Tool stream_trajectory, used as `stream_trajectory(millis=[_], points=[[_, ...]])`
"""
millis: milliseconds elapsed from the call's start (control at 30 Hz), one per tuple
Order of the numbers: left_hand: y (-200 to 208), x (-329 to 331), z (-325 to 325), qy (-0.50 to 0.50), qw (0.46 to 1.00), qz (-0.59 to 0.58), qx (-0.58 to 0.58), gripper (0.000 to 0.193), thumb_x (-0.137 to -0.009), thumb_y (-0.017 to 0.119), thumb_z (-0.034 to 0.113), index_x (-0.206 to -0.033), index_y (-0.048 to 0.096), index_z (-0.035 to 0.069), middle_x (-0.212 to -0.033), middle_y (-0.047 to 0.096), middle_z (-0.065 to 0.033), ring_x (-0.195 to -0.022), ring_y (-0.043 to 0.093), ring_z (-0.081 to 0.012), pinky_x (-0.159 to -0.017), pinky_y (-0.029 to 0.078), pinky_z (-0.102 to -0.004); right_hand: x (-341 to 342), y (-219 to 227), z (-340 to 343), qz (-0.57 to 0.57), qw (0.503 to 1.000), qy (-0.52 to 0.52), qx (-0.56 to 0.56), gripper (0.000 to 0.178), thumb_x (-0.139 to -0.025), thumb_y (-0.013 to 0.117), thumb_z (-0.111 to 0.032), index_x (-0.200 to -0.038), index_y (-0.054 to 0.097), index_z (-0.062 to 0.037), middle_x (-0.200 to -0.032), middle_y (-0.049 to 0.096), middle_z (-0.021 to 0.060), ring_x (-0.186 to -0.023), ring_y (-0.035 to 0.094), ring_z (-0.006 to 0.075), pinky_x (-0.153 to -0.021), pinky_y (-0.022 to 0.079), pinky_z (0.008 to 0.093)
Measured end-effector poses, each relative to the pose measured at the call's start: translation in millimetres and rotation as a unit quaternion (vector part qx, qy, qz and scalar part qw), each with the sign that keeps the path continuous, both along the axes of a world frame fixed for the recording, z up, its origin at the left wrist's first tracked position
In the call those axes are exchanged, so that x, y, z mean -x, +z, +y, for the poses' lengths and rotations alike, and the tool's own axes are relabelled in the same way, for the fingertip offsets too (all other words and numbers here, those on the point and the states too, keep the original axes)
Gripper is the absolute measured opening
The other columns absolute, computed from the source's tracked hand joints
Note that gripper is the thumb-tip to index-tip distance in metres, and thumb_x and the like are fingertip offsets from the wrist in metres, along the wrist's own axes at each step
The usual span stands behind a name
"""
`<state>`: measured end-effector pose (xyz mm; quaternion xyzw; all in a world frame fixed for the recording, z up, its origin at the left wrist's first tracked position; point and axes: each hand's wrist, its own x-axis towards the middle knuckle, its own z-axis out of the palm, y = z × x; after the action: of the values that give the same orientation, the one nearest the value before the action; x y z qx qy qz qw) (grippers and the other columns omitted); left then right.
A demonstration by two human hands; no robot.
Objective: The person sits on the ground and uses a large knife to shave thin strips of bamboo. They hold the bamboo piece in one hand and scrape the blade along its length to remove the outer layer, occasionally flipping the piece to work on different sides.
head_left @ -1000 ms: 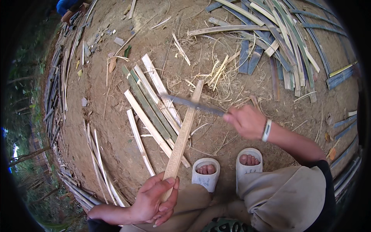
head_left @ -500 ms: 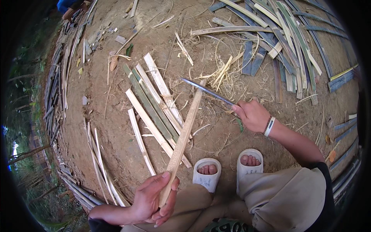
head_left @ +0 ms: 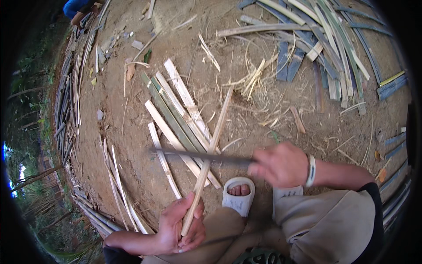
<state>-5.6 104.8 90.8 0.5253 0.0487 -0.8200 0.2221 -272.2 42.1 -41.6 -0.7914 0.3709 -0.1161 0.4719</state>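
Observation:
My left hand [head_left: 181, 223] grips the lower end of a pale bamboo strip [head_left: 220, 118], which slants up and away to the right. The fingers of my right hand [head_left: 281, 165] are wrapped round a long knife, its handle hidden. The dark knife blade [head_left: 187, 154], smeared by motion, points left and crosses the strip above my left hand; whether it touches the strip I cannot tell. Beyond the strip lie several split bamboo pieces, among them a green one [head_left: 173, 116] and a pale one [head_left: 170, 135], side by side on the ground.
A heap of long bamboo slats [head_left: 327, 48] lies at the far right. Curly shavings [head_left: 255, 81] cover the dirt ahead. More thin strips [head_left: 125, 189] rest at the left, near stacked poles [head_left: 63, 105]. My sandal [head_left: 238, 196] is close below. Another person [head_left: 77, 11] is at the far left.
My right hand has come nearer and slightly left, sweeping the knife from the strip's far end down to its middle. The strip has turned in my left hand and shows a narrower side.

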Motion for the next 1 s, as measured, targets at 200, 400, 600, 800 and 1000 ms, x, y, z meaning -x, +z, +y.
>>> stream_trajectory(millis=[200,400,600,800,1000], points=[[0,5,-1,0.011,1.0,-0.018,-0.02,0.042,-0.107,0.028,0.04,-0.088,0.044,0.006,-0.041,0.03,-0.0033,-0.026,0.021,-0.0133,-0.025,0.025,-0.0256,-3,-2,-11,0.021,1.0,0.009,-0.018,0.04,-0.097,0.051,-0.045,-0.085,0.055,-0.008,-0.061,0.059,0.0149,-0.054,0.062,0.0375,-0.051,0.05,0.0474],[-2,6,-2,0.014,1.0,-0.01,-0.021,0.042,-0.107,0.028,0.039,-0.088,0.044,0.006,-0.041,0.03,-0.0033,-0.026,0.02,-0.0134,-0.025,0.025,-0.0256,0,8,-4,0.027,0.998,0.043,0.026,0.051,-0.101,0.04,-0.048,-0.087,0.061,-0.0032,-0.06,0.06,0.0174,-0.057,0.063,0.0396,-0.056,0.053,0.0502],[-1,5,-1,0.011,1.0,-0.004,-0.013,0.043,-0.107,0.028,0.04,-0.089,0.044,0.005,-0.041,0.03,-0.0037,-0.026,0.021,-0.0143,-0.025,0.025,-0.0266,17,-31,-25,0.072,0.997,-0.036,-0.011,0.052,-0.101,0.039,-0.049,-0.087,0.061,-0.004,-0.058,0.058,0.0172,-0.055,0.062,0.0379,-0.057,0.052,0.0495],[-2,6,-3,-0.005,0.999,-0.026,-0.02,0.043,-0.107,0.029,0.04,-0.088,0.045,0.006,-0.041,0.03,-0.0036,-0.026,0.021,-0.014,-0.025,0.025,-0.0262,13,-30,-25,0.054,0.998,-0.021,0.004,0.049,-0.101,0.041,-0.048,-0.089,0.061,-0.0052,-0.059,0.058,0.0175,-0.057,0.062,0.0403,-0.057,0.051,0.0511],[-5,0,1,0.016,1.0,-0.013,-0.017,0.042,-0.107,0.03,0.039,-0.086,0.044,0.006,-0.041,0.031,-0.0036,-0.026,0.021,-0.0135,-0.025,0.025,-0.0262,4,5,-2,0.033,0.998,0.038,0.048,0.045,-0.101,0.043,-0.047,-0.085,0.059,-0.0079,-0.06,0.059,0.0163,-0.059,0.064,0.0375,-0.057,0.051,0.0494]])
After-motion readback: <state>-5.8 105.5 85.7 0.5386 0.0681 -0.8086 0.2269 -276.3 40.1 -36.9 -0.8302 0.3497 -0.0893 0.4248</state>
